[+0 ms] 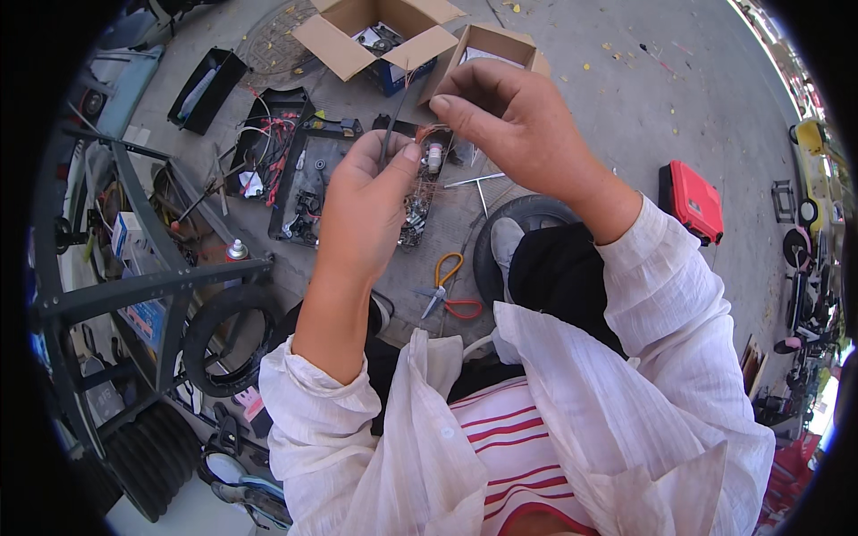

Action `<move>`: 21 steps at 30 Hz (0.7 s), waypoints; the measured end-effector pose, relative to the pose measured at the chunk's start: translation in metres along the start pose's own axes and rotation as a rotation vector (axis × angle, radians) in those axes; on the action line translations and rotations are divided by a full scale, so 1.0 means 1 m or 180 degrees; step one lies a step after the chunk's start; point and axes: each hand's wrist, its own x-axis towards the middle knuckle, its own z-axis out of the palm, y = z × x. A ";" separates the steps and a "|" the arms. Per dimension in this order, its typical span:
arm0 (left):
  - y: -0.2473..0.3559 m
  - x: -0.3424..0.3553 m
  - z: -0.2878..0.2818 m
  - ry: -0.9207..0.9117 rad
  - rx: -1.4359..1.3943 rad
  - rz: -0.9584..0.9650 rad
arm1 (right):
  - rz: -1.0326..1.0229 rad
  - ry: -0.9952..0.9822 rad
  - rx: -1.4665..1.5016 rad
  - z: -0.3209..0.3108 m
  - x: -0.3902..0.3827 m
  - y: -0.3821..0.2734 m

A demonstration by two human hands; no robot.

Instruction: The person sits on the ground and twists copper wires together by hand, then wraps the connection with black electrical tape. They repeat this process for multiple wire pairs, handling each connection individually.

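My left hand [371,192] pinches a thin dark cable [393,116] between thumb and fingers. The cable stands upright, and fine reddish wire strands [408,79] fan out at its top end. My right hand [523,121] is raised to the right of it, thumb and forefinger brought close together; whatever may be between them is too small to make out. Below the hands lies a black tray [308,170] holding screws, small metal parts and a small bottle [434,158]. Scissors [440,290] with one orange and one red handle lie on the ground between my feet.
Beside the tray are a T-handle wrench [478,183], a tyre [487,259] and a bin of wires [268,134]. Cardboard boxes [335,40] stand ahead. A red case [693,201] sits at right. A metal frame [116,290], another tyre [201,348] and a spray can [237,251] are at left.
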 end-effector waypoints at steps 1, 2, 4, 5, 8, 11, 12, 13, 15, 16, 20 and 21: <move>-0.001 -0.002 0.000 -0.0001 0.0035 0.0041 | 0.0251 0.0152 0.0247 -0.003 0.002 -0.002; -0.001 -0.004 0.000 -0.0020 0.0120 0.0002 | 0.0502 0.0304 0.0497 -0.006 0.003 -0.003; -0.002 -0.005 -0.002 -0.0064 0.0292 -0.0081 | 0.0761 0.0422 0.0887 -0.012 0.008 0.002; -0.003 -0.004 -0.002 -0.0104 0.0392 -0.0107 | 0.0843 0.0456 0.1094 -0.015 0.009 0.005; -0.004 -0.003 -0.002 -0.0198 0.0675 -0.0197 | 0.0925 0.0549 0.1581 -0.021 0.011 0.011; -0.002 -0.003 0.000 -0.0232 0.0806 -0.0237 | 0.0867 0.0639 0.1697 -0.025 0.013 0.017; -0.004 -0.003 0.000 -0.0239 0.0775 -0.0208 | 0.0821 0.0659 0.1712 -0.026 0.014 0.019; -0.006 -0.002 0.000 -0.0235 0.0744 -0.0184 | 0.0778 0.0670 0.1734 -0.027 0.015 0.020; -0.009 -0.001 -0.002 -0.0157 0.0776 -0.0197 | 0.0858 0.0883 0.1607 -0.032 0.017 0.018; -0.009 0.000 -0.004 -0.0120 0.0790 -0.0199 | 0.0894 0.0989 0.1540 -0.035 0.018 0.017; -0.011 0.006 -0.006 0.0353 0.0119 -0.0124 | 0.0329 0.1607 0.0692 -0.061 0.022 0.036; -0.009 0.007 -0.005 0.0532 -0.0105 -0.0107 | 0.0087 0.1694 0.0145 -0.064 0.019 0.035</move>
